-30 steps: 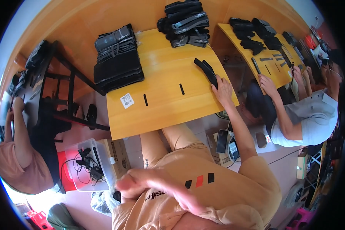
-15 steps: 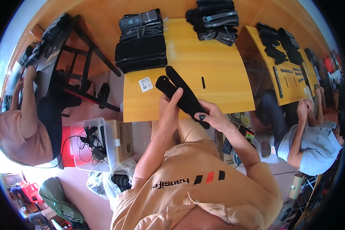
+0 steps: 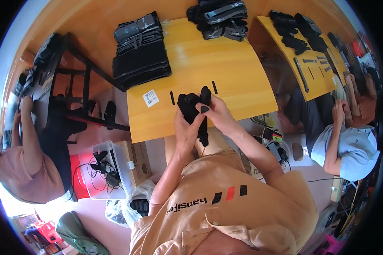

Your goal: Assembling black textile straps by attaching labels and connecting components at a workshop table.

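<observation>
Over the near edge of the yellow table (image 3: pixel 234 70), I hold a soft black fabric strap (image 3: pixel 188 104), bunched and folded between my two hands. My left hand (image 3: pixel 186 131) is closed around its left part, thumb on top. My right hand (image 3: pixel 219 114) grips the right part, with a dark covering on one digit. A tail of the strap hangs below my hands toward my lap. The fingers hide much of its middle. Just past my hands, two narrow dark strips (image 3: pixel 172 97) show on the tabletop, beside a white printed label (image 3: pixel 150 98).
Stacked black fabric pieces (image 3: pixel 141 63) stand at the table's far left; bundled black and grey straps (image 3: pixel 224 19) lie far right. A clear bin of cables (image 3: pixel 104 170) is on the floor at left. People sit at a dark table left and another yellow table (image 3: pixel 315 80) right.
The strap was stretched out diagonally between my hands; now it is folded and bunched. My hands have come closer together, and my view has shifted slightly.
</observation>
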A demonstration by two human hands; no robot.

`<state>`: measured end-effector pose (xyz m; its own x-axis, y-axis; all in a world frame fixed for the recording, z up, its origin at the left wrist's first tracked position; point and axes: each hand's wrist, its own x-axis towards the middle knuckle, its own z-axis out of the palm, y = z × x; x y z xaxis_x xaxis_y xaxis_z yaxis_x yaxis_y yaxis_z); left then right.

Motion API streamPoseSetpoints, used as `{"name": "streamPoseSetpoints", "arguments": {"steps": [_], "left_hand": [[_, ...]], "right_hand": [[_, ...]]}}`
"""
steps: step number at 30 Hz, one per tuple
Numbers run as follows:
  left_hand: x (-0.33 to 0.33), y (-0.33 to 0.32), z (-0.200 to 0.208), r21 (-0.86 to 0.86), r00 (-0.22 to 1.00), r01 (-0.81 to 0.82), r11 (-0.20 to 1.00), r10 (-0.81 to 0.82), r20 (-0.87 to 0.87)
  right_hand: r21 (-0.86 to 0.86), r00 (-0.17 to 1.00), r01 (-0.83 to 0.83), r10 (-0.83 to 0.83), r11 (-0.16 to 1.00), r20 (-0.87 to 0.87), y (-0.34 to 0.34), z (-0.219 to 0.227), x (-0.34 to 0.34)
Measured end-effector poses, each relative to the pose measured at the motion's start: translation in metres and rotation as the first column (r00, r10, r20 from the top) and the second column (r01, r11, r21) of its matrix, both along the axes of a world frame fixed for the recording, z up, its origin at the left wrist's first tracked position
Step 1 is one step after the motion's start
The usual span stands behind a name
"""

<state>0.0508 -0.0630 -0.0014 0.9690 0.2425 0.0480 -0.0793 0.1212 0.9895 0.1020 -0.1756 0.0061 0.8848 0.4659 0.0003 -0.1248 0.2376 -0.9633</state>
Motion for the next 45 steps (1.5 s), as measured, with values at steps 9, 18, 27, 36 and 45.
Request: {"name": "streamPoseSetpoints", "arguments": {"steps": [9, 18, 27, 36, 45], "left_hand": [[0.002, -0.02, 0.003, -0.11, 0.982, -0.189, 0.976, 0.187, -0.027], [0.002, -0.021, 0.016, -0.316, 0.949, -0.314, 0.895, 0.301, -0.092], [-0.008, 0.017, 0.036, -0.666, 0.946, -0.272, 0.695, 0.319, -0.054], [-0.028, 0.125, 0.035, -0.676, 0.826, -0.401, 0.619, 0.563, 0.025], [0.052, -0.034, -0.006, -0.525, 0.978, -0.199, 0.827, 0.135, -0.159]], "right_hand": [[0.245, 0.931, 0.364, -0.36, 0.899, -0.061, 0.007, -0.017, -0.017], [0.337, 0.892, 0.45, -0.434, 0.827, -0.125, 0.013, -0.003, -0.018], [0.34, 0.721, 0.683, -0.524, 0.646, -0.453, -0.034, 0.013, 0.015], [0.18, 0.795, 0.603, -0.604, 0.777, -0.059, -0.158, 0.024, 0.047], [-0.518, 0.784, 0.308, 0.096, 0.798, 0.613, -0.067, 0.009, -0.014]]}}
